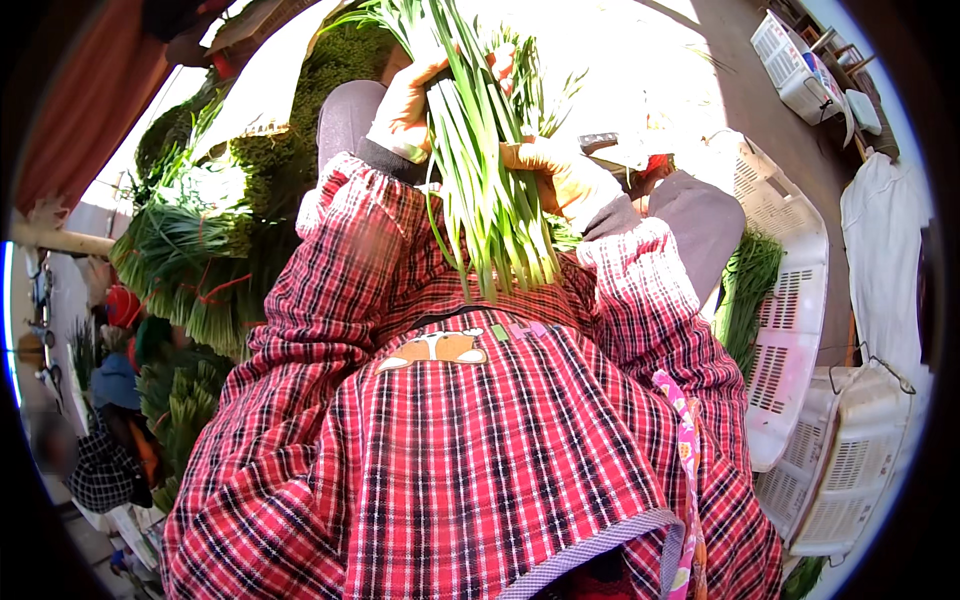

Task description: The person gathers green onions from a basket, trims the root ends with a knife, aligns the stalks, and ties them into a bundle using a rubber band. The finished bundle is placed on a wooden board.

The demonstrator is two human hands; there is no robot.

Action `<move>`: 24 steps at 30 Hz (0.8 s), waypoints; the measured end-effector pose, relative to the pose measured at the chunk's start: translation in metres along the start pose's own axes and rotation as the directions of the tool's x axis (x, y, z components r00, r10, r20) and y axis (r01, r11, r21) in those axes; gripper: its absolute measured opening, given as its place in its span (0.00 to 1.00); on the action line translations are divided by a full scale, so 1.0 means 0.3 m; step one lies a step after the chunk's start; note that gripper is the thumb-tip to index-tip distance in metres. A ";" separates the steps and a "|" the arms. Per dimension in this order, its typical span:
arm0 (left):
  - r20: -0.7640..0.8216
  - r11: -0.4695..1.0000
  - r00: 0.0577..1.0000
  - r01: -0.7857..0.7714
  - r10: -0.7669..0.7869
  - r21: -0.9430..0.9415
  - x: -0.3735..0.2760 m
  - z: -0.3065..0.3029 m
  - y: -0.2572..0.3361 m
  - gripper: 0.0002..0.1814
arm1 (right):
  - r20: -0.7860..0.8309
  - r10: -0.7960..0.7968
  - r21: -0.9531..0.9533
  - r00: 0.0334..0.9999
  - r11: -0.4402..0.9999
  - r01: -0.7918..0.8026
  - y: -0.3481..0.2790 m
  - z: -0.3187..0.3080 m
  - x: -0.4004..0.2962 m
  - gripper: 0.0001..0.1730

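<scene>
A loose bunch of long green garlic chives is raised in front of my chest, its pale stem ends pointing down toward me. My left hand wraps around the upper part, with fingertips showing past the far side. Lower down on the right, my right hand grips the side of the bunch, thumb across the stems; its other fingers are partly hidden. More chives lie beneath that hand by my lap. Beyond my right wrist is a dark-handled object, too glare-washed to identify.
Tied bundles of chives are piled on my left. A white plastic crate holding chives stands by my right knee, with more crates behind it. A person in a checked garment is at far left.
</scene>
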State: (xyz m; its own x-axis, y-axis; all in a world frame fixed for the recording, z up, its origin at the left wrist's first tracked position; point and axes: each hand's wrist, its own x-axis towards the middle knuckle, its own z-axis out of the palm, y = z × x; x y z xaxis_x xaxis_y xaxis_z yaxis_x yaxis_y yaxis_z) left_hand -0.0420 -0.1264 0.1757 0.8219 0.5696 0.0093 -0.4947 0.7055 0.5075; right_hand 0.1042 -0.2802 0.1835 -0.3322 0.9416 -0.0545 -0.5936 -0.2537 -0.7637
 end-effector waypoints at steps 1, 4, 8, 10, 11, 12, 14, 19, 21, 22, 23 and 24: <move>-0.006 0.998 0.999 -0.035 0.036 0.057 -0.001 0.007 -0.003 0.14 | -0.083 0.024 -0.011 0.996 1.000 -0.025 0.000 0.009 -0.004 0.20; -0.020 0.998 0.999 -0.040 0.041 0.041 -0.004 -0.019 0.022 0.12 | -0.324 -0.107 -0.128 0.940 0.989 0.069 -0.001 0.099 -0.046 0.25; -0.268 0.997 0.961 -0.067 0.073 0.033 -0.005 -0.027 -0.013 0.09 | -0.190 -0.175 -0.572 0.966 0.819 0.036 0.012 0.078 -0.037 0.29; -0.192 0.993 0.974 -0.120 0.116 -0.012 0.001 -0.078 -0.022 0.11 | -0.185 -0.160 -0.643 0.970 0.766 0.004 0.021 0.065 -0.024 0.24; -0.167 0.993 0.980 -0.115 0.109 -0.032 0.008 -0.102 -0.010 0.12 | -0.254 -0.120 -0.512 0.960 0.858 -0.028 0.013 0.048 -0.026 0.23; -0.040 0.990 0.996 -0.079 0.075 -0.117 -0.009 -0.106 0.005 0.13 | -0.323 -0.069 -0.359 0.944 0.932 -0.055 0.012 0.027 -0.036 0.23; 0.046 0.991 0.996 -0.076 0.082 -0.107 -0.006 -0.127 0.013 0.14 | -0.362 -0.002 -0.294 0.932 0.949 -0.112 -0.003 -0.004 -0.056 0.22; 0.115 0.980 0.991 0.084 -0.063 -0.182 0.023 -0.177 0.014 0.19 | -0.366 0.033 -0.248 0.930 0.960 -0.132 0.006 -0.050 -0.030 0.20; 0.093 0.982 0.995 0.055 -0.038 -0.180 0.012 -0.153 -0.008 0.19 | -0.335 0.072 -0.116 0.939 0.986 -0.117 0.016 -0.047 -0.027 0.18; 0.084 0.983 0.996 0.037 -0.022 -0.178 0.003 -0.121 -0.019 0.19 | -0.338 0.063 -0.138 0.939 0.984 -0.116 0.024 -0.026 -0.025 0.16; 0.074 0.984 0.997 0.019 -0.006 -0.176 0.000 -0.104 -0.022 0.19 | -0.342 0.055 -0.161 0.938 0.980 -0.116 0.029 -0.011 -0.019 0.16; 0.068 0.990 0.998 0.024 -0.015 -0.137 0.006 -0.109 -0.020 0.15 | -0.319 0.002 -0.228 0.948 0.970 -0.079 0.046 -0.016 -0.015 0.17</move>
State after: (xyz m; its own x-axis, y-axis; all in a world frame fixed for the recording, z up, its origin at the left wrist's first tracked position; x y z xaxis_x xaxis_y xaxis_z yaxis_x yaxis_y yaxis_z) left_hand -0.0469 -0.1159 0.1446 0.8466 0.5287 0.0604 -0.5085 0.7704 0.3846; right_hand 0.1010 -0.2869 0.1699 -0.0824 0.9624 -0.2588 -0.3825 -0.2704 -0.8835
